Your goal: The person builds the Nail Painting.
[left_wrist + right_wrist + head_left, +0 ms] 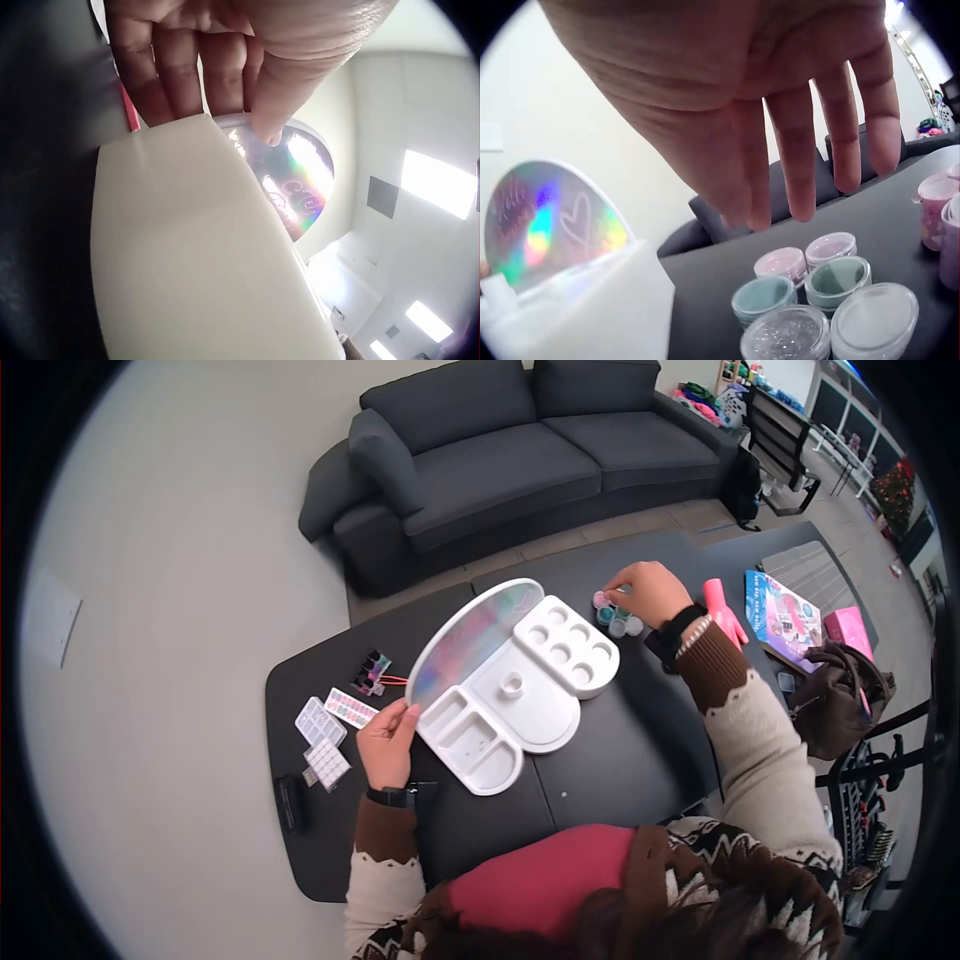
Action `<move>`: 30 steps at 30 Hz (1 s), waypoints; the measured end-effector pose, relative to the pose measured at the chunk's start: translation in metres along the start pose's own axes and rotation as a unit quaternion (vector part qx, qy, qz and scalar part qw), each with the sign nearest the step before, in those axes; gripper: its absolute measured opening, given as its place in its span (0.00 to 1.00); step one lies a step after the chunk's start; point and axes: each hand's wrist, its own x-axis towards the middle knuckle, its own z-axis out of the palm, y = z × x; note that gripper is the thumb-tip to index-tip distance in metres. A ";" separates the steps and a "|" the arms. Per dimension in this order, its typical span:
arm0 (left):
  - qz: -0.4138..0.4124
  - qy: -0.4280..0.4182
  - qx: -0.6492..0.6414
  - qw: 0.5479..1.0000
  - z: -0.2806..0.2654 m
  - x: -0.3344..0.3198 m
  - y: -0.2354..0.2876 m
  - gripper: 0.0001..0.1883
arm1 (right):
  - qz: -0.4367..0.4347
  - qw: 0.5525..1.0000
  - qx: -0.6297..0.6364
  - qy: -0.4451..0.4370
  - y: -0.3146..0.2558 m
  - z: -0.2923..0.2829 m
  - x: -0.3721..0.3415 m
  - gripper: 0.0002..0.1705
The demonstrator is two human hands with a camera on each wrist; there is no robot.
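A white organizer (550,727) with a round cup and compartments stands on the black table. Its upright rounded panel (465,645) is shiny and rainbow-coloured. At the panel's lower left corner my left hand (388,745) grips the edge, thumb in front and fingers behind, as the left wrist view shows. My right hand (652,598) is over a cluster of small round jars right of the organizer. In the right wrist view its fingers are extended above a pink jar (780,264), a lilac jar (831,246), a green jar (838,279) and a silver glitter jar (786,337).
Left of the organizer lie a printed nail sheet (350,708), clear compartment cases (320,722) and a black case (290,802). On the right are a pink hand-shaped object (722,610), a printed box (785,615), a pink box (848,630) and a brown bag (842,705).
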 end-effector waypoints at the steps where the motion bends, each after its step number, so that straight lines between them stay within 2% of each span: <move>1: 0.001 0.000 -0.014 1.000 0.001 0.003 -0.003 0.15 | 0.023 0.999 -0.014 -0.023 -0.003 0.005 0.009 0.11; 2: 0.002 -0.008 -0.017 1.000 0.000 0.003 -0.006 0.15 | 0.020 1.000 -0.012 -0.020 -0.005 0.010 0.015 0.11; 4: -0.002 -0.028 -0.045 0.999 0.000 0.003 -0.009 0.16 | 0.049 0.992 -0.109 -0.042 -0.011 0.017 0.025 0.12; 6: -0.005 -0.036 -0.059 0.998 -0.002 0.004 -0.012 0.16 | 0.055 0.992 -0.107 -0.049 -0.009 0.024 0.031 0.11; 8: -0.014 -0.044 -0.073 0.996 -0.004 0.001 -0.014 0.17 | 0.041 0.992 -0.116 0.023 -0.011 0.032 0.032 0.12; 9: -0.013 -0.054 -0.080 0.995 -0.004 0.002 -0.015 0.17 | 0.016 0.993 -0.102 0.058 -0.007 0.033 0.030 0.13; 10: -0.010 -0.063 -0.088 0.994 -0.004 0.004 -0.015 0.17 | 0.016 0.993 -0.102 0.058 -0.018 0.022 0.023 0.13; 12: -0.023 -0.058 -0.082 0.995 -0.004 0.004 -0.012 0.16 | -0.033 0.995 0.065 0.069 -0.055 0.000 0.004 0.12; 14: -0.033 -0.063 -0.068 0.995 -0.006 0.004 -0.014 0.17 | -0.127 0.985 0.107 0.037 -0.084 0.000 -0.010 0.11; 16: -0.038 -0.068 -0.072 0.994 -0.006 0.002 -0.013 0.17 | -0.135 0.984 0.113 -0.004 -0.108 0.009 -0.020 0.10; 19: -0.034 -0.068 -0.072 0.995 -0.006 0.005 -0.010 0.17 | -0.159 0.985 0.057 -0.015 -0.117 0.032 -0.017 0.09; 27: -0.037 -0.071 -0.071 0.994 -0.010 0.003 -0.015 0.17 | -0.165 0.986 -0.021 -0.009 -0.108 0.063 -0.012 0.11; 28: -0.035 -0.068 -0.069 0.995 -0.009 0.003 -0.014 0.17 | -0.158 0.987 -0.026 -0.008 -0.110 0.053 -0.014 0.11; 30: -0.032 -0.068 -0.070 0.995 -0.010 0.004 -0.016 0.17 | -0.081 0.995 0.032 -0.052 -0.116 0.022 -0.018 0.13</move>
